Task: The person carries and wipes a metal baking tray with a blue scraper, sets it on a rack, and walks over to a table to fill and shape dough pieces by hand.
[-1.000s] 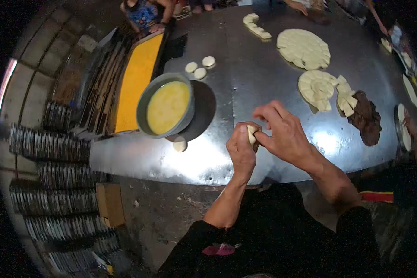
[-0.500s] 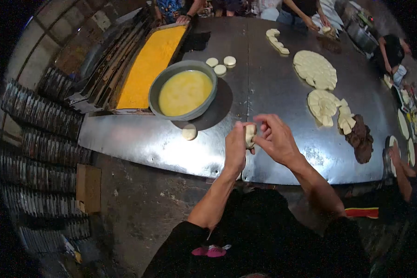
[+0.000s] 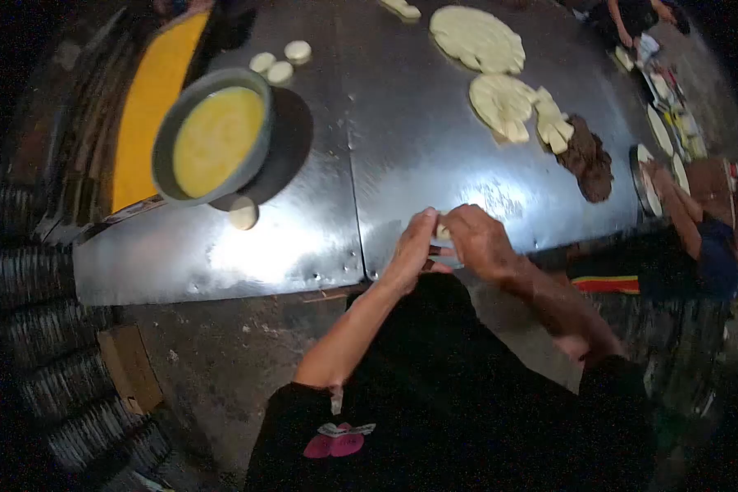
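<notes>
Between my two hands, near the front edge of the metal table (image 3: 303, 180), is a small piece of pale dough (image 3: 443, 230), mostly covered by fingers. My left hand (image 3: 412, 250) holds it from the left side, fingers bent beneath. Over its right side curl the fingers of my right hand (image 3: 480, 242). Beyond my hands lie a cut dough round (image 3: 500, 105), a larger dough sheet (image 3: 477, 39), loose dough pieces (image 3: 552, 123) and a brown lump of filling (image 3: 586, 160).
A grey bowl of yellow liquid (image 3: 221, 143) stands at the left, with a dough disc (image 3: 243, 213) in front and several behind. Farther left is a yellow tray (image 3: 157, 107). At the right, a co-worker's hands (image 3: 668, 184) touch a pale strip. A cardboard box (image 3: 129, 369) is below.
The camera view has swung, so the bowl and dough appear farther left and higher. My right fingers, earlier raised and spread, now curl down over the dough piece.
</notes>
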The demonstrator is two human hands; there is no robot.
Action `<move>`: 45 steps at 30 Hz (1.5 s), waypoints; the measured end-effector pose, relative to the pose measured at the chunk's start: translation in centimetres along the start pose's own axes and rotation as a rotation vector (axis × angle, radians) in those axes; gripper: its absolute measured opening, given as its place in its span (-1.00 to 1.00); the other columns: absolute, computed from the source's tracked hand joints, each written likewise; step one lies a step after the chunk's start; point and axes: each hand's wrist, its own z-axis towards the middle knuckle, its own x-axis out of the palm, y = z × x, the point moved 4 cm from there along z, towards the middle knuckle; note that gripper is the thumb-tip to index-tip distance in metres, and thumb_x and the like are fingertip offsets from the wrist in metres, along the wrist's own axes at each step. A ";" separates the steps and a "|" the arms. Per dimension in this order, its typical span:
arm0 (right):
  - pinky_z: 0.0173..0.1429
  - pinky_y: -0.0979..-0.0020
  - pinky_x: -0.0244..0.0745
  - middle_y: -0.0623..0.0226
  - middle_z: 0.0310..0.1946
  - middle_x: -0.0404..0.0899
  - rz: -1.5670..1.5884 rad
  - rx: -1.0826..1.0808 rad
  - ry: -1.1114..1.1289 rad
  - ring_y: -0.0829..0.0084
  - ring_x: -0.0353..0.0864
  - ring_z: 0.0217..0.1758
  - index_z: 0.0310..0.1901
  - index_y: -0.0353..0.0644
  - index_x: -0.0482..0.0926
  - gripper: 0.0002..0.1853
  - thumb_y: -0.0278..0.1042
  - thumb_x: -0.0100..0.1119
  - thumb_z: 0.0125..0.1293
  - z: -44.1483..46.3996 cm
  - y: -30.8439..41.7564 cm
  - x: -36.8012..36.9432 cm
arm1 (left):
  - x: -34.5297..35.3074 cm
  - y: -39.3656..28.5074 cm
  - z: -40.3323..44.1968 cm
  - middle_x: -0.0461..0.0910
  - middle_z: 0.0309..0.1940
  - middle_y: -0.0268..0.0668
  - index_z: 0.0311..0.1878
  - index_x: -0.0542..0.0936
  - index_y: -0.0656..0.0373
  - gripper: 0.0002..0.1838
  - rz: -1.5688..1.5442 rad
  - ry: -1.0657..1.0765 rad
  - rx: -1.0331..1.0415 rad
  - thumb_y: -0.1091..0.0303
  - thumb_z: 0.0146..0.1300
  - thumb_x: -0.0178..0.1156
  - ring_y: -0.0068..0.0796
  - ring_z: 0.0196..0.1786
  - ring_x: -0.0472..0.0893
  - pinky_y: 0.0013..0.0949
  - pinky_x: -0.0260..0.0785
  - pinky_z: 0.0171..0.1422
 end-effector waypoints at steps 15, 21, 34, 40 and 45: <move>0.29 -0.04 0.13 0.11 0.17 0.36 -0.033 0.146 -0.049 0.07 0.21 0.32 0.17 -0.10 0.38 -0.50 -0.22 0.14 0.18 2.8 -4.9 4.1 | -16.4 -2.4 -9.0 0.59 -0.13 -0.19 0.04 0.49 0.29 -0.69 0.184 -0.667 0.306 0.29 0.36 0.00 -0.44 -0.20 0.61 -0.37 0.49 -0.14; 0.38 -0.25 -0.23 0.07 0.40 -0.08 -0.285 0.069 0.235 0.01 -0.17 0.47 0.35 0.00 0.13 -0.31 0.09 0.04 0.25 1.9 -7.5 11.8 | -14.9 -2.2 -8.9 0.59 -0.14 -0.21 0.05 0.49 0.28 -0.70 0.134 -0.812 0.340 0.31 0.36 0.00 -0.47 -0.21 0.60 -0.43 0.47 -0.19; 0.44 -0.14 -0.29 0.08 0.35 0.07 -0.080 0.060 0.215 0.06 -0.08 0.45 0.28 -0.09 0.24 -0.44 -0.02 -0.04 0.31 0.1 -9.8 10.0 | 9.1 -8.1 19.8 0.58 -0.23 -0.06 -0.17 0.59 0.26 -0.59 1.084 -0.241 0.664 0.06 0.12 0.20 -0.07 -0.13 0.56 -0.13 0.41 -0.02; 0.18 0.20 0.33 0.09 -0.01 0.44 0.157 -0.183 0.094 0.17 0.39 0.12 0.10 -0.16 0.35 -0.53 -0.33 0.13 0.12 -5.9 -11.0 7.2 | 17.5 -5.3 29.4 0.49 -0.07 -0.05 -0.10 0.53 0.27 -0.60 1.455 -0.273 0.497 0.13 0.12 0.17 -0.17 0.05 0.50 -0.14 0.45 -0.04; -0.05 0.35 0.47 0.14 -0.28 0.59 0.312 0.437 0.625 0.27 0.60 -0.18 0.06 -0.19 0.34 -0.56 -0.33 0.17 0.15 -6.1 -10.9 1.2 | 7.1 -6.4 23.2 0.51 -0.35 0.03 -0.33 0.49 0.24 -0.80 1.107 -0.313 0.716 0.31 0.05 0.16 0.06 -0.23 0.53 -0.04 0.37 -0.13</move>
